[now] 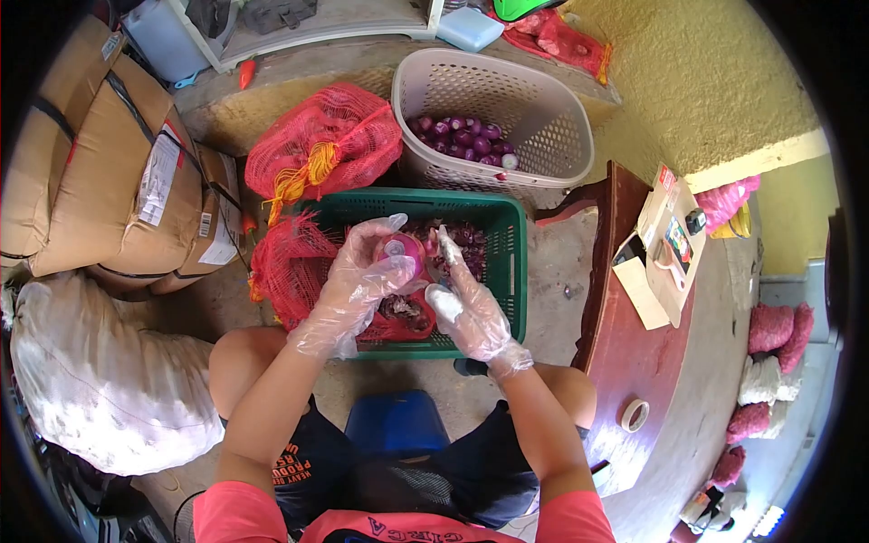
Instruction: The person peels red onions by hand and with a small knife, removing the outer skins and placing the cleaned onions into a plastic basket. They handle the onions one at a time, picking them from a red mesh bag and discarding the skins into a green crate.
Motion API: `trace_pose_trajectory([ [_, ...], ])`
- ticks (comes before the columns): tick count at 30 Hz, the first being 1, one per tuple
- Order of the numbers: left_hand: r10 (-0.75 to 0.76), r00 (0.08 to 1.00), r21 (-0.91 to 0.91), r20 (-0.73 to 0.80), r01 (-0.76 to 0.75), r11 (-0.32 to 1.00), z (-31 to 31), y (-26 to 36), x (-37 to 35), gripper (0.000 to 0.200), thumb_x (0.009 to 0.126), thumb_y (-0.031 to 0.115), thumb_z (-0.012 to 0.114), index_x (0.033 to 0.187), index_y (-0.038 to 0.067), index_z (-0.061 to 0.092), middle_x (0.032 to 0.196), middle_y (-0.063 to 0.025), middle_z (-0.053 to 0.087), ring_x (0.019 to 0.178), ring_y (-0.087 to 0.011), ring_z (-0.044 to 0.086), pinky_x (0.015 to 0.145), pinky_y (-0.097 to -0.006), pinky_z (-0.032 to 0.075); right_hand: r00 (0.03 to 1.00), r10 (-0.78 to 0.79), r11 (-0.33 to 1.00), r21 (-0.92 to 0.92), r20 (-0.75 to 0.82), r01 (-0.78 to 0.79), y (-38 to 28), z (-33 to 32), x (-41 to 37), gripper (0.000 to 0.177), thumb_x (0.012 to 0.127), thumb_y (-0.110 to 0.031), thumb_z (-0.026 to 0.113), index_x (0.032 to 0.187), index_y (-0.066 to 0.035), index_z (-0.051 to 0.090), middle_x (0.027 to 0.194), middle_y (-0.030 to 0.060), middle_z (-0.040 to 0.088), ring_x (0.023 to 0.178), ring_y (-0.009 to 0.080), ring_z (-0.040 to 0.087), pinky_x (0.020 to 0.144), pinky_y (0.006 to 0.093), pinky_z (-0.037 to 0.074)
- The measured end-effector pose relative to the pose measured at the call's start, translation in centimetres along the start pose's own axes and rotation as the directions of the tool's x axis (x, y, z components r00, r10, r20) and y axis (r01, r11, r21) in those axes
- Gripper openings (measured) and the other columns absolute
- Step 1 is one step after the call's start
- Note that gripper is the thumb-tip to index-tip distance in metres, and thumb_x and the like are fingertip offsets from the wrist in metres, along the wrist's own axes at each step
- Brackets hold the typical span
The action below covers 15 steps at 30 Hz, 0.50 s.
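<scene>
My left hand (358, 281), in a clear plastic glove, is closed around a peeled purple onion (403, 247). Beside it, my right hand (475, 317) is gloved too, its thumb and fingers apart and white covering on the thumb and a fingertip; I see nothing held in it. Both hands are above a green plastic crate (518, 271). Inside the crate lie dark purple onion skins (469, 242), partly hidden by my hands. A red mesh bag (279, 271) drapes over the crate's left side.
Behind the crate stands a pale perforated basket (552, 100) with peeled onions (463, 138). A full red mesh sack (326, 136) sits beside it. Taped cardboard boxes (118, 172) and a white sack (109, 380) are at left. A reddish wooden table (625, 362) holds an opened carton (665, 253).
</scene>
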<state>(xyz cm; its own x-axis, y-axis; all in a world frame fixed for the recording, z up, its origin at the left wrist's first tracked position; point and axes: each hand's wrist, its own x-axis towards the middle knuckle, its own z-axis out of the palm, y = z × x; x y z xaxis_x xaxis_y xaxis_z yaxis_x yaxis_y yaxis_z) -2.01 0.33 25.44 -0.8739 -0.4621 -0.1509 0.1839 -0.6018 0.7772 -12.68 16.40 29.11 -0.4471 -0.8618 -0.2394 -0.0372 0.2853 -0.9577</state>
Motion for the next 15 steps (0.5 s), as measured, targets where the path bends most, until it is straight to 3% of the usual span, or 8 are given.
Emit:
trace_pose_trajectory([
  [3,-0.057,0.998,-0.027,-0.009,0.056,0.998,0.16,-0.05,-0.28,0.047,0.08,0.0,0.073,0.118,0.011,0.048,0.14,-0.0109,0.038,0.117,-0.0223,0.053,0.085,-0.0441,0.059,0.993,-0.116,0.991,-0.061,-0.003,0.116,0.51,0.51,-0.31,0.07,0.096,-0.018,0.053,0.154,-0.008,0.015,0.147,0.0166,0.041,0.132,0.0289,0.046,0.104,0.0316,0.036],
  [6,-0.021,1.0,0.085,-0.011,0.022,0.996,-0.17,-0.56,-0.18,0.047,0.08,-0.001,0.072,0.118,0.011,0.048,0.139,-0.0098,0.039,0.117,-0.0213,0.054,0.087,-0.0417,0.059,0.986,-0.165,0.971,-0.176,0.0,0.162,0.38,0.52,-0.23,0.067,0.096,-0.017,0.053,0.153,-0.005,0.019,0.151,0.0171,0.037,0.133,0.0278,0.045,0.106,0.0309,0.034],
  [9,-0.023,0.999,0.034,-0.03,0.024,0.999,0.12,-0.53,-0.31,0.052,0.076,-0.003,0.075,0.119,0.011,0.048,0.136,-0.0104,0.043,0.116,-0.0168,0.049,0.098,-0.0311,0.045,0.981,-0.194,0.978,-0.075,0.018,0.195,0.78,0.53,-0.24,0.065,0.096,-0.014,0.053,0.152,-0.004,0.021,0.152,0.0172,0.035,0.133,0.0272,0.045,0.106,0.0303,0.034],
  [15,-0.046,0.998,-0.022,-0.034,0.046,0.999,0.4,-0.66,-0.6,0.053,0.076,-0.004,0.075,0.119,0.011,0.047,0.134,-0.0097,0.044,0.117,-0.0159,0.048,0.097,-0.0311,0.046,0.981,-0.193,0.981,0.032,-0.003,0.193,1.06,0.99,-0.27,0.062,0.096,-0.005,0.052,0.151,-0.002,0.024,0.155,0.0142,0.031,0.132,0.0231,0.045,0.106,0.028,0.034],
])
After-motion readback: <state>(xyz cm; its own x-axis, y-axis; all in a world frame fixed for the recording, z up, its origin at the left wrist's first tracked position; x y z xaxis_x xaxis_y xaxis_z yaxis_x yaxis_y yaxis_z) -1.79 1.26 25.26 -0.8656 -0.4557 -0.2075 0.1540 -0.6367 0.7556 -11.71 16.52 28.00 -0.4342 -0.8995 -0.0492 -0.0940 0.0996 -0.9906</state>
